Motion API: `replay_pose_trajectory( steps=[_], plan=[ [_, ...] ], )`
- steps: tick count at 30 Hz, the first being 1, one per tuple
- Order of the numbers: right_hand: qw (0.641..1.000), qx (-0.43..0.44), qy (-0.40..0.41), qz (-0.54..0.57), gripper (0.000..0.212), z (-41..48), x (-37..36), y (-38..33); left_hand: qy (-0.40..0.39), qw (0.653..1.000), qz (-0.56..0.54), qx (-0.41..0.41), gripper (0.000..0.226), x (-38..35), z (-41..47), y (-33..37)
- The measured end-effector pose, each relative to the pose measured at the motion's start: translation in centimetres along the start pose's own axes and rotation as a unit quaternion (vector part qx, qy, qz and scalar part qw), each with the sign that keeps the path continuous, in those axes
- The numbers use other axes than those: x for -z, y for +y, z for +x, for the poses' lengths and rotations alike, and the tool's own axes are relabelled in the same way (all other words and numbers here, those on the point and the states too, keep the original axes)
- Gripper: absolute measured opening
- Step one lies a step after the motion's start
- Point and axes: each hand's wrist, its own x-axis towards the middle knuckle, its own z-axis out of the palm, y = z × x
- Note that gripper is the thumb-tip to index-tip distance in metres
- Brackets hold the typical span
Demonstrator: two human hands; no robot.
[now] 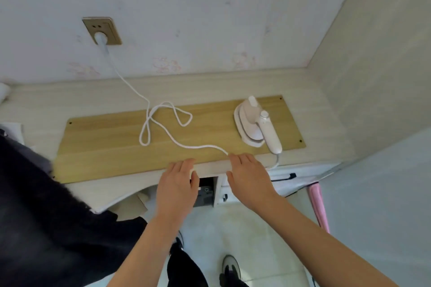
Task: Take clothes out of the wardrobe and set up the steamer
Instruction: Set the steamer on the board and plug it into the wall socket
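Note:
A white handheld steamer (255,123) stands on a light wooden board (112,147) at its right end. Its white cord (163,121) loops across the board, and its plug sits in a gold wall socket (102,30). My left hand (178,184) hovers at the desk's front edge with relaxed fingers, holding nothing. My right hand (248,177) lies over the cord near the board's front edge; fingers look straight, and a grip on the cord cannot be made out. A dark garment (42,205) drapes over the desk's left side.
The pale desk (314,109) fills a corner, with a wall panel on the right. Drawers with dark handles (282,176) sit under its front edge. A pink object (318,205) leans at the right. My shoes (229,268) are on the pale floor.

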Motion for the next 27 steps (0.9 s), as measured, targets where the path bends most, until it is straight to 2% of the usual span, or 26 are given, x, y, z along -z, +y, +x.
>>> replay_pose_trajectory(
  steps=[6,13,21,27],
  plan=[
    [0.997,-0.074,-0.019,0.023,0.047,-9.3,0.1,4.8,-0.02,0.999,0.0,-0.049,0.028,-2.0,-5.5,7.0],
    [0.985,-0.17,-0.005,0.031,0.043,-18.4,-0.3,6.9,-0.075,0.991,-0.021,-0.106,0.029,-3.1,-10.6,11.3],
    [0.954,-0.291,0.044,0.061,0.039,-27.6,-1.0,6.6,-0.124,0.966,-0.032,-0.223,0.027,-4.0,-15.8,13.6],
    [0.928,-0.361,0.075,0.058,0.032,-34.7,-0.8,8.5,-0.145,0.943,-0.039,-0.297,0.027,-4.4,-19.1,19.0]
  ],
)
